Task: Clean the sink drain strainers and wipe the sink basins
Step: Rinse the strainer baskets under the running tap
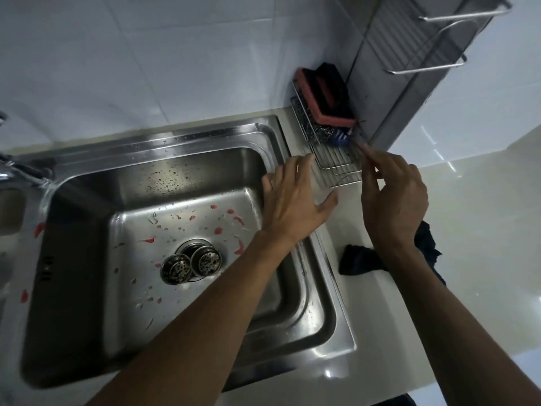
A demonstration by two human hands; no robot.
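Observation:
The steel sink basin (87, 230) is wet and spotted with red smears. Two round metal drain strainers (176, 269) (205, 260) lie side by side at the drain hole. My left hand (292, 200) hovers open, fingers spread, over the basin's right rim. My right hand (392, 194) reaches to the wire rack (336, 165) on the counter, thumb and forefinger pinched on the end of a blue brush (339, 139) that lies in the rack. A dark cloth (360, 259) lies on the counter under my right wrist.
A pink and black scrub sponge (325, 95) and steel wool (310, 118) sit in the rack. A metal dish rack (409, 54) stands at the back right. The tap (17, 168) and part of a second basin (10, 212) show at the left edge. White tiled wall behind.

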